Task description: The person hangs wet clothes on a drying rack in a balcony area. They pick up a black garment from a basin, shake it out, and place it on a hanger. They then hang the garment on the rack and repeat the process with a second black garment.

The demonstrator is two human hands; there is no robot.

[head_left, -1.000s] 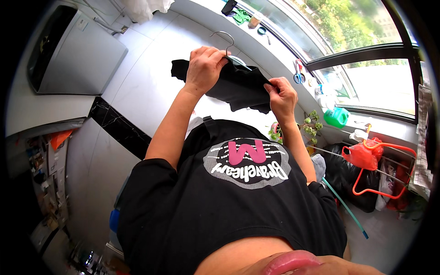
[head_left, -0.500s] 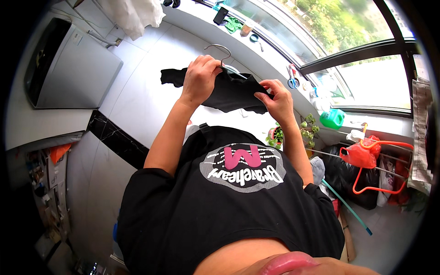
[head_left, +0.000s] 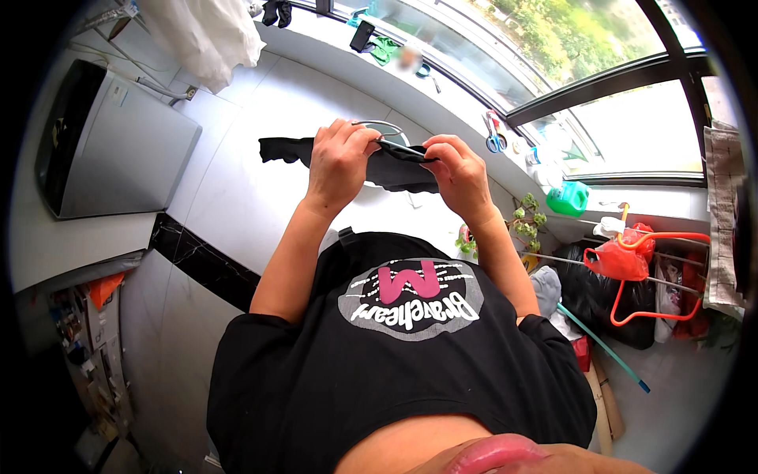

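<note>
A black garment (head_left: pixel 397 175) hangs in front of my chest on a clothes hanger (head_left: pixel 401 148) with a curved metal hook. Just left of the hook, my left hand (head_left: pixel 339 162) is closed round the upper edge of the cloth and the hanger. My right hand (head_left: pixel 460 175) pinches the garment's right end between thumb and fingers. One sleeve-like end sticks out beyond my left hand. Most of the hanger's bar is hidden by the cloth, and a short pale stretch shows between my hands.
A grey washing machine (head_left: pixel 130 142) stands at the left. Along the window sill lie a phone (head_left: pixel 362 36), a green cloth (head_left: pixel 384 50), scissors (head_left: pixel 495 142) and a green jug (head_left: pixel 568 198). At the right, an orange hanger (head_left: pixel 620 304) and a red bag (head_left: pixel 620 259) hang on a rack. White cloth (head_left: pixel 201 39) hangs upper left.
Both hands have moved slightly, the right one leftward toward the left hand. The garment has tipped flatter and its hook leans over more. Both hands still grip it.
</note>
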